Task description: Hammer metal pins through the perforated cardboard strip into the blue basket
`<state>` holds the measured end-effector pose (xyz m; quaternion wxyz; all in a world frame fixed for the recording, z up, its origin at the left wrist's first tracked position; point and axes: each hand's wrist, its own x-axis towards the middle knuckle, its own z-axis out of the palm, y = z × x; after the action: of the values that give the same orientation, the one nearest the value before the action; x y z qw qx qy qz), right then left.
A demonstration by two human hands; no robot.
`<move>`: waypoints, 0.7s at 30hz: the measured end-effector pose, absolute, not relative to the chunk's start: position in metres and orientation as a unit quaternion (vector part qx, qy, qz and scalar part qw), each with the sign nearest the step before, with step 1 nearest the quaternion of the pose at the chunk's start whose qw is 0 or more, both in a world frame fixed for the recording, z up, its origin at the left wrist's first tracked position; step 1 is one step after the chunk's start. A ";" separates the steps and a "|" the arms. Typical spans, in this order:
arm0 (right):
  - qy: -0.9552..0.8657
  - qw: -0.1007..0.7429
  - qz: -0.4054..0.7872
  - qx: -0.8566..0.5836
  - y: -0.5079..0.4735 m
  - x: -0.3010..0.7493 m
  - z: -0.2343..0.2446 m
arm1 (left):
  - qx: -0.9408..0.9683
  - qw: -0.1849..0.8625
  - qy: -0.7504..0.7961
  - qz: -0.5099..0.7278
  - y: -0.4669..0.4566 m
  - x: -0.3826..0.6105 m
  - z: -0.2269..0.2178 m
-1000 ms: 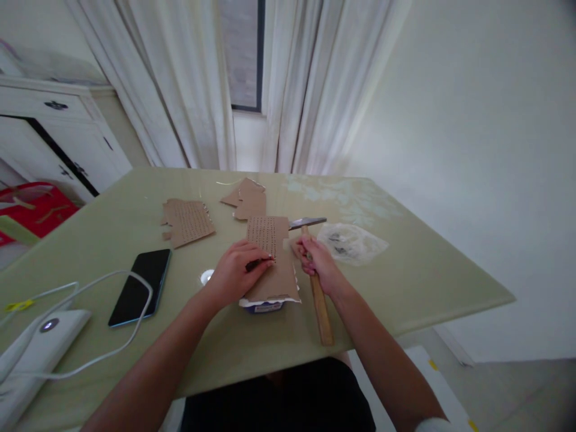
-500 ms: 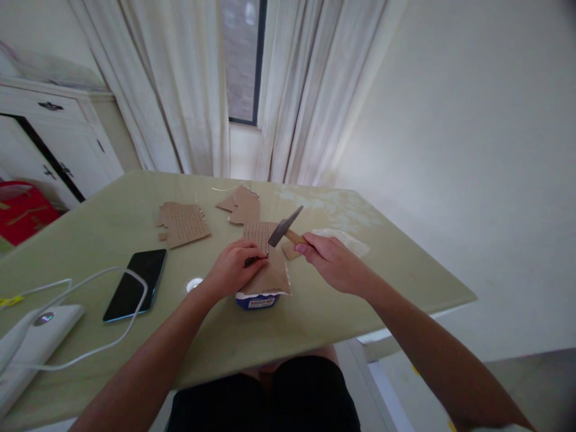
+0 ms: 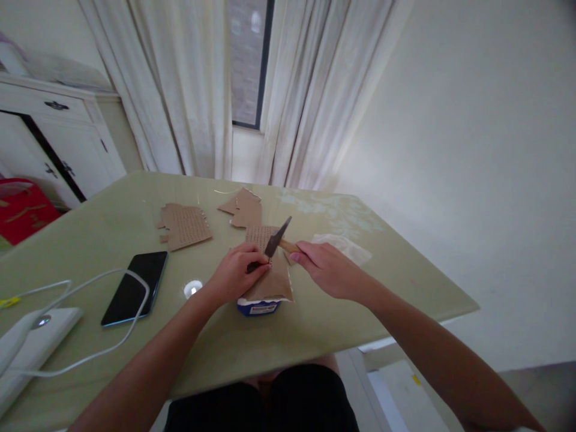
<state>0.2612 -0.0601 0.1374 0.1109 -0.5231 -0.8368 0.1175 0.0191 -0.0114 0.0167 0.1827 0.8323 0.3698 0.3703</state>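
Observation:
My right hand [image 3: 330, 269] is closed round the wooden handle of a hammer [image 3: 278, 238]. Its dark metal head is right over the fingertips of my left hand [image 3: 238, 270], seemingly touching what they pinch. Between those fingers is a thin dark nail-like piece [image 3: 269, 260], mostly hidden, standing on a sheet of brown cardboard [image 3: 273, 282]. Rows of small dark marks cover the far part of this cardboard. Beneath it sits a blue box [image 3: 258, 308] with a white label, only its near end showing.
Two more cardboard pieces, a marked one [image 3: 185, 227] and a torn one [image 3: 246, 209], lie farther back on the table [image 3: 405, 288]. A phone [image 3: 137, 287], a white cable [image 3: 101, 346] and a white power strip [image 3: 40, 345] are at left. Thin white sheeting [image 3: 346, 247] lies right.
The hammer head has come down and slightly left onto the spot at my left fingertips. My left hand keeps its pinch on the cardboard. The view has shifted slightly.

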 end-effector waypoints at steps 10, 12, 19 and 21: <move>-0.843 0.054 0.058 -0.532 -0.066 0.256 0.139 | 0.836 0.170 0.375 0.363 -0.012 0.020 0.014; -0.848 0.046 0.053 -0.525 -0.065 0.257 0.137 | 0.836 0.168 0.375 0.364 -0.012 0.020 0.014; -0.838 0.053 0.060 -0.540 -0.062 0.258 0.134 | 0.838 0.159 0.374 0.364 -0.012 0.020 0.012; -0.846 0.044 0.059 -0.529 -0.062 0.259 0.131 | 0.838 0.158 0.374 0.365 -0.012 0.020 0.012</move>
<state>0.2590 -0.0624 0.1313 0.0437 -0.5285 -0.8458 0.0587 0.0204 -0.0125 0.0125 0.1583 0.8378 0.3741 0.3647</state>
